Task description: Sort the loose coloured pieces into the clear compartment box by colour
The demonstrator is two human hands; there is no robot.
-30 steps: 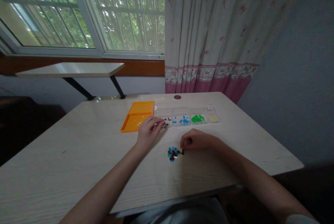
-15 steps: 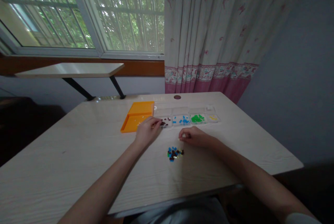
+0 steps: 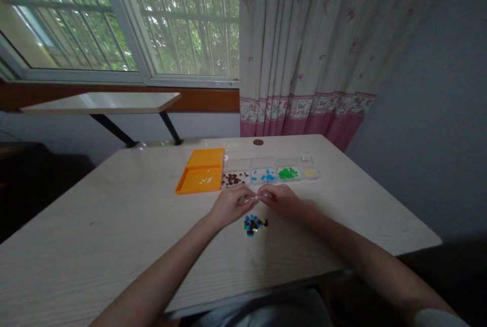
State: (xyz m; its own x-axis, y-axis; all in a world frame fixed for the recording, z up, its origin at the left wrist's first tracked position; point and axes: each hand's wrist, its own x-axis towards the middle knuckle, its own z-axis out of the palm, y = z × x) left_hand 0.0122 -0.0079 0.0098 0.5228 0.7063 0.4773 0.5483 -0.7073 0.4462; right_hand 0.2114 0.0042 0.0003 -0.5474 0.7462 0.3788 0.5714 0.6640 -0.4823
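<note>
My left hand (image 3: 232, 205) and my right hand (image 3: 280, 199) meet fingertip to fingertip over the table. Between the fingertips shows a small white piece (image 3: 256, 197), pinched by my right hand. The left fingers are pinched too, but what they hold is too small to make out. Just below the hands lies a pile of small blue, dark brown, green and yellow pieces (image 3: 254, 224). Behind them stands a clear compartment box (image 3: 300, 181) with brown pieces (image 3: 233, 179), blue pieces (image 3: 269, 175), green pieces (image 3: 288, 172) and yellow pieces (image 3: 311, 172) in separate compartments.
An open orange case (image 3: 185, 181) with white pieces (image 3: 206, 180) lies left of the clear box. The pale wooden table (image 3: 114, 225) has a round brown hole cover (image 3: 258, 142) near its back edge. A raised shelf (image 3: 102, 102) stands at the back left, below the window.
My left hand has moved right and toward me, from the brown compartment to my right hand. The right hand has shifted slightly left, and the fingertips now meet.
</note>
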